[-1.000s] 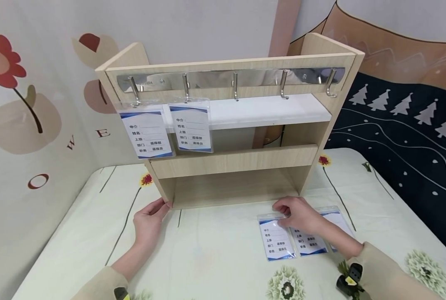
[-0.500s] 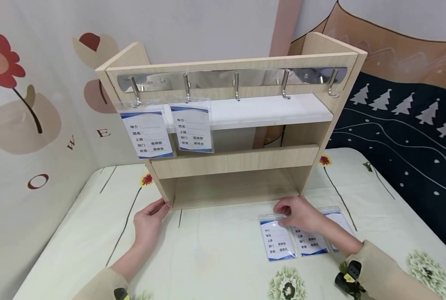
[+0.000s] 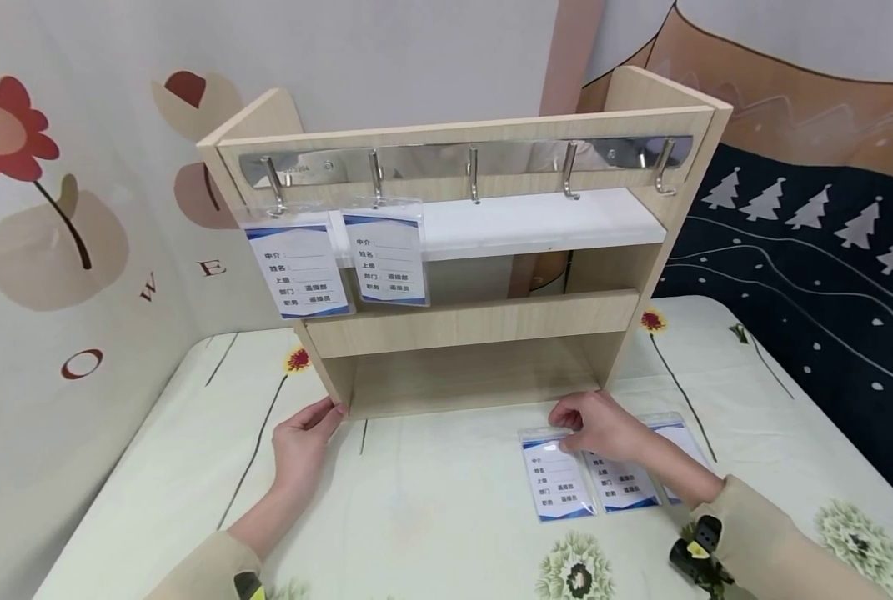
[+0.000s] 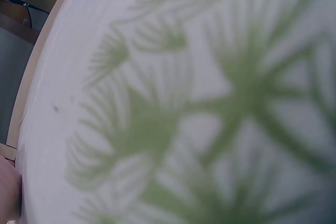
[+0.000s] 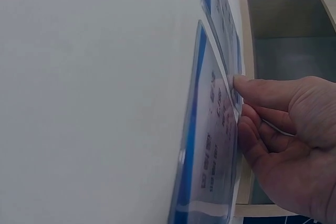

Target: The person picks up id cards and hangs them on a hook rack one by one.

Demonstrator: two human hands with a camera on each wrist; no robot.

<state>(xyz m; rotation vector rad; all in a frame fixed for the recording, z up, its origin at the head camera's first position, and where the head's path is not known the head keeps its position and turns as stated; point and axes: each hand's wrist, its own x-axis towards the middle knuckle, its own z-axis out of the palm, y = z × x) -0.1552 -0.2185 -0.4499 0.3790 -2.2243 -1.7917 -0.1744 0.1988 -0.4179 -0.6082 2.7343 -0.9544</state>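
Note:
At the lower left corner of the wooden desk shelf (image 3: 476, 325), my left hand (image 3: 305, 437) holds the side panel's foot between thumb and fingers. In the left wrist view only a sliver of that hand (image 4: 8, 195) shows. My right hand (image 3: 604, 427) pinches the top edge of a clear-sleeved name badge (image 3: 559, 483) lying flat on the cloth; the thumb (image 5: 262, 90) is on its face. A second badge (image 3: 622, 483) lies beside it under the hand, and a third badge (image 3: 682, 437) is partly hidden by the forearm. Two badges, left (image 3: 299, 271) and right (image 3: 386, 258), hang from the shelf's hooks.
A metal hook rail (image 3: 431, 162) runs across the shelf's upper board; its three right-hand hooks bear no badges. A white ledge (image 3: 536, 225) lies behind it. A flower-printed cloth (image 3: 431, 500) covers the table. Printed curtains (image 3: 431, 58) hang behind and at the sides.
The head view shifts very slightly. Both hands stay where they were, and the badges have not moved.

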